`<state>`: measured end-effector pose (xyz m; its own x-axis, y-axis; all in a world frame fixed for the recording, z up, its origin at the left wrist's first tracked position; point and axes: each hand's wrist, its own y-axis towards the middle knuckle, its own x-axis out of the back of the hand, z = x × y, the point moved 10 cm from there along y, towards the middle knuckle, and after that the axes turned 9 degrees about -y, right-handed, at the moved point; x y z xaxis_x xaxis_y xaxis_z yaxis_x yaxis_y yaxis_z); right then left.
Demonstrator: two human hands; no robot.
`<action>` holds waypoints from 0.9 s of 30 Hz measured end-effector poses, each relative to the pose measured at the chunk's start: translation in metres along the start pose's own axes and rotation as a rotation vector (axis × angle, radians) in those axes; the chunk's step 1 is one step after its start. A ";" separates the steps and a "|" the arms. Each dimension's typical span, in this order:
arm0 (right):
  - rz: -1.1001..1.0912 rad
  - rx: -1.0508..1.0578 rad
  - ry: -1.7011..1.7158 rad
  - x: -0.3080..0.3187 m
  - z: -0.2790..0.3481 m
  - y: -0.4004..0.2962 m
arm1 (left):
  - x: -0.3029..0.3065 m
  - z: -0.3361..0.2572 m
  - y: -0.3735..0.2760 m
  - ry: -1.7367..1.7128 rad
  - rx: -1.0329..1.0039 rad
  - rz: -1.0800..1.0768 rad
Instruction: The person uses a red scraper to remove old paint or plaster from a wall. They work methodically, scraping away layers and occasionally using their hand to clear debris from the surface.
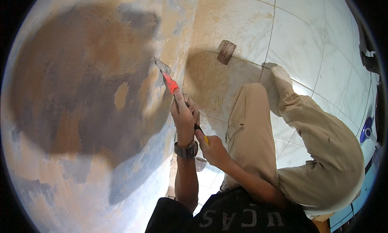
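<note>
My left hand (183,114), with a watch on the wrist, grips a scraper (170,83) by its handle near the red neck. My right hand (214,151) closes around a black and yellow handle end, which lines up with the same tool; the join is hidden behind my left fingers. The grey metal blade points away from me, and its tip appears to rest against the wall (121,133). Tan and grey-blue patches of filler or worn paint mottle that wall. A large head-shaped shadow falls across it around the blade.
A worn brown block (226,52), perhaps for sanding, lies on the white tiled floor (298,36). Tan dust (209,78) coats the tiles along the wall's foot. My bent legs (251,127) take up the right side. A blue round object (366,130) stands at the far right.
</note>
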<state>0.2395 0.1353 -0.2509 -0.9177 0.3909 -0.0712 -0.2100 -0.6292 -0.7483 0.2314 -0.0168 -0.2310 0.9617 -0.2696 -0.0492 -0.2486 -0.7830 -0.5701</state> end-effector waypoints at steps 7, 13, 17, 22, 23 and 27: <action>-0.040 -0.006 0.014 -0.001 -0.005 -0.001 | 0.005 0.009 -0.001 -0.053 0.034 -0.014; 0.018 -0.029 -0.015 0.001 -0.005 -0.003 | 0.001 0.006 -0.007 0.035 -0.002 0.006; 0.047 -0.057 0.046 -0.005 0.001 -0.008 | 0.001 -0.003 -0.004 0.096 0.010 -0.015; -0.048 -0.099 0.156 0.009 0.033 0.009 | -0.038 -0.017 0.033 0.018 0.085 0.175; 0.008 -0.214 0.241 0.024 0.053 0.018 | -0.058 -0.034 0.048 -0.003 0.054 0.150; -0.011 -0.113 0.089 0.074 0.081 0.029 | -0.091 -0.057 0.053 -0.078 0.000 0.090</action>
<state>0.1376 0.0914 -0.2245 -0.8809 0.4586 -0.1171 -0.1757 -0.5466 -0.8188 0.1243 -0.0659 -0.2105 0.9415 -0.2944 -0.1642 -0.3346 -0.7574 -0.5607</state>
